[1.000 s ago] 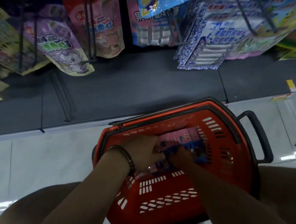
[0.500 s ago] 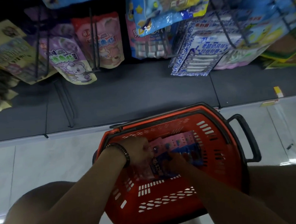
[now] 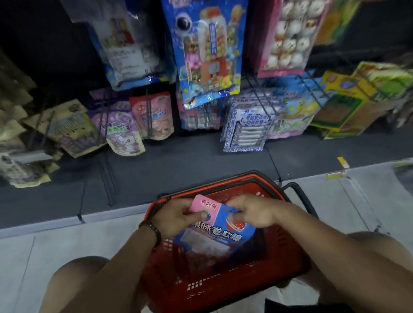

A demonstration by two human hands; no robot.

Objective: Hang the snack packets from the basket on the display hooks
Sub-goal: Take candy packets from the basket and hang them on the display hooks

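One packet (image 3: 213,229), lower centre, pinched at its top edge by two hands, left hand (image 3: 178,219) and right hand (image 3: 255,211), over one red basket (image 3: 210,290). Hung bags (image 3: 208,53) crowd the top.

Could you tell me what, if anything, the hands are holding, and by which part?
One pink-and-blue snack packet, over the red basket: the left hand grips its upper left corner, the right hand pinches its upper right edge.

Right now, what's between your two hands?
A pink-and-blue packet, pinched at its top by the left hand and right hand, above the basket; the head view shows it.
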